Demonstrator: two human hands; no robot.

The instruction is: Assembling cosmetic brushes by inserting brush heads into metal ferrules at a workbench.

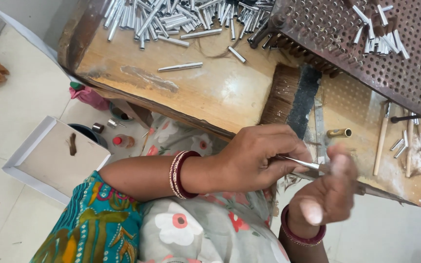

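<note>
Many shiny metal tubes [171, 17] lie in a heap on our scratched wooden worktop [210, 83], above a pale tiled floor [10, 107]. A rusty plate full of holes [415, 53] sits nearby. Our left hand [259, 156] pinches a thin silver tube [300, 163]. Our right hand [330, 190] is blurry, fingers curled at the tube's tip.

Tabletop [220, 87] worn matt wood, scuffed, pale dusty patches. Tubes [171, 17] heaped at its far edge shiny bare metal. Perforated tray [415, 63] at far right corner rusty rough metal. Brush bristles [281, 95] coarse brown fibre. Slim tube [300, 162] in hands glossy metal.
</note>
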